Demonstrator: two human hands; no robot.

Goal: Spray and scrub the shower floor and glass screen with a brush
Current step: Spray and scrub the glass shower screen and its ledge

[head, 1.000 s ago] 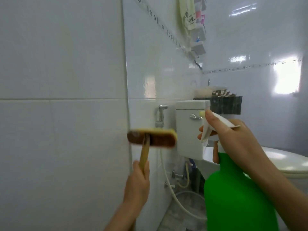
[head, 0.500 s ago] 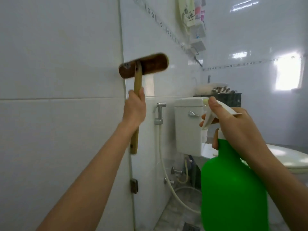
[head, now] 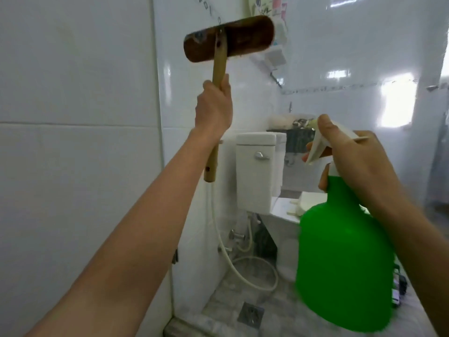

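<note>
My left hand (head: 213, 108) grips the wooden handle of a scrub brush (head: 228, 38), arm stretched up and forward. The brush's dark brown head is high up, against the edge of the glass screen (head: 80, 166) that fills the left of the view. My right hand (head: 352, 156) holds a green spray bottle (head: 342, 259) by its neck at the lower right, thumb on top of the white trigger head, which points left toward the screen. The grey tiled floor (head: 233, 305) shows below.
A white toilet cistern (head: 257, 173) stands straight ahead, its bowl behind the bottle. A white hose (head: 243, 273) loops down the wall to the floor. A metal floor drain (head: 251, 318) lies near the bottom. Wall shelves (head: 274, 57) with toiletries hang at upper centre.
My left hand has swept the brush upward along the screen's edge, from waist height to well above the cistern. The spray bottle has stayed roughly in place.
</note>
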